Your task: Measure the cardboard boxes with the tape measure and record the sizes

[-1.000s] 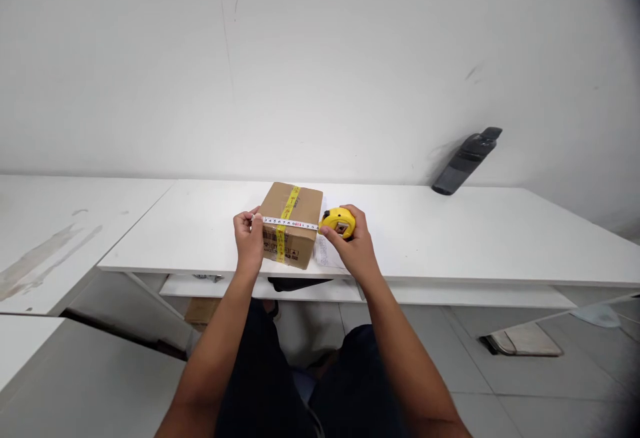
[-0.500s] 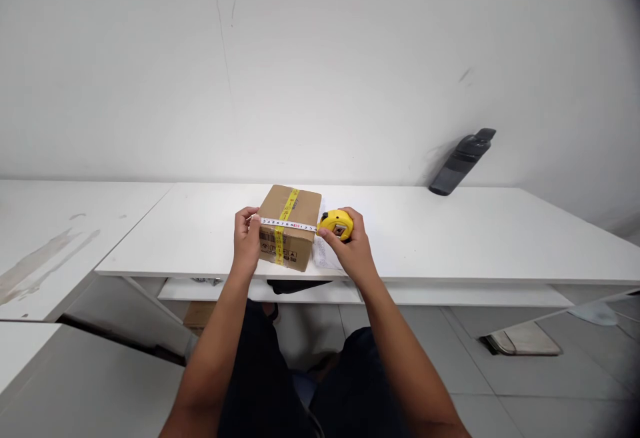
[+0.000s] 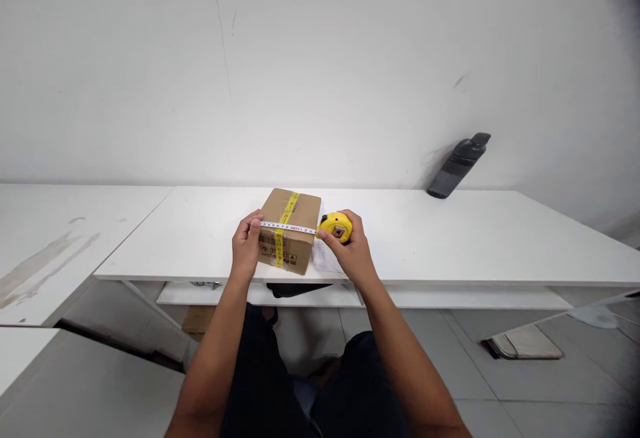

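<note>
A brown cardboard box point(image 3: 285, 255) with yellow printed tape stands on the white table point(image 3: 450, 245). Across its upper front edge runs the white blade of a tape measure point(image 3: 336, 227). My right hand point(image 3: 353, 251) is wrapped round the yellow case, just right of the box. At the box's left side, my left hand point(image 3: 246, 245) pinches the blade's end with thumb and fingers; the tip itself is hidden. A sheet of paper with writing point(image 3: 326, 256) lies on the table between the box and my right hand, partly covered.
A dark bottle point(image 3: 457, 166) stands farther back on the right, near the wall. Under the tabletop, a shelf point(image 3: 450, 295) holds a black object point(image 3: 295, 289). Another table point(image 3: 100, 225) adjoins at the left. A brown carton point(image 3: 197, 322) is below.
The view has shifted slightly, so the scene sits a little lower. Both hands, the blade and the box keep practically the same places relative to each other.
</note>
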`<state>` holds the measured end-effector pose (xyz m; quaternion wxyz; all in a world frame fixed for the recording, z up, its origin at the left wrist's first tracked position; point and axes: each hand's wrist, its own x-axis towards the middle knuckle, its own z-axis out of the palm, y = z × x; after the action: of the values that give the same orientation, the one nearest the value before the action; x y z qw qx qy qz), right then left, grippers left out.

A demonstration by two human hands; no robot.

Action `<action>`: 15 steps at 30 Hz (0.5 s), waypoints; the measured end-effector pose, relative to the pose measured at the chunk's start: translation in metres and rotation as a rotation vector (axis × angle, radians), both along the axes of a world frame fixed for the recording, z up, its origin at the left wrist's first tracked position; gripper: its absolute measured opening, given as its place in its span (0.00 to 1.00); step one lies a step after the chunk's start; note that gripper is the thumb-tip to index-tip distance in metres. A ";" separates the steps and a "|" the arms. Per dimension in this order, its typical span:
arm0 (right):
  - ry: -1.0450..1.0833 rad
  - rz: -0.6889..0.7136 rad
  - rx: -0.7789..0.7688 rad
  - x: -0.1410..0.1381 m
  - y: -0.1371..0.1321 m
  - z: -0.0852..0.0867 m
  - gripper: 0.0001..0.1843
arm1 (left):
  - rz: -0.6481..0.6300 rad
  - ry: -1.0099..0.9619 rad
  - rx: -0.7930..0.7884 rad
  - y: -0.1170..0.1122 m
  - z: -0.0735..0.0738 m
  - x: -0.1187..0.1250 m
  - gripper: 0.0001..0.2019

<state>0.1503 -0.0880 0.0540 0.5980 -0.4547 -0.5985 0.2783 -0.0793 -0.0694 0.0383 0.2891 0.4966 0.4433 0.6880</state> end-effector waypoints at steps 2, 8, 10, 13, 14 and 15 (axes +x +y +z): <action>0.001 -0.006 0.000 0.000 0.000 -0.001 0.30 | 0.001 -0.001 -0.001 0.000 0.000 0.000 0.20; 0.028 -0.005 -0.002 -0.001 -0.002 -0.003 0.30 | -0.002 0.002 0.007 0.002 -0.001 -0.001 0.19; 0.038 -0.006 0.003 -0.001 -0.002 -0.003 0.29 | -0.003 0.010 0.010 0.002 -0.002 -0.001 0.19; 0.046 -0.008 0.014 -0.003 -0.002 -0.006 0.29 | 0.034 0.044 0.008 0.002 -0.003 -0.002 0.19; 0.056 -0.018 0.015 -0.004 -0.002 -0.007 0.28 | 0.048 0.060 0.008 0.002 -0.004 -0.002 0.19; 0.072 -0.032 0.014 -0.006 -0.002 -0.009 0.28 | 0.059 0.074 0.011 0.002 -0.004 -0.003 0.19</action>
<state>0.1446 -0.0899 0.0455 0.6268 -0.4497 -0.5711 0.2804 -0.0825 -0.0674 0.0345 0.2495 0.5099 0.4644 0.6797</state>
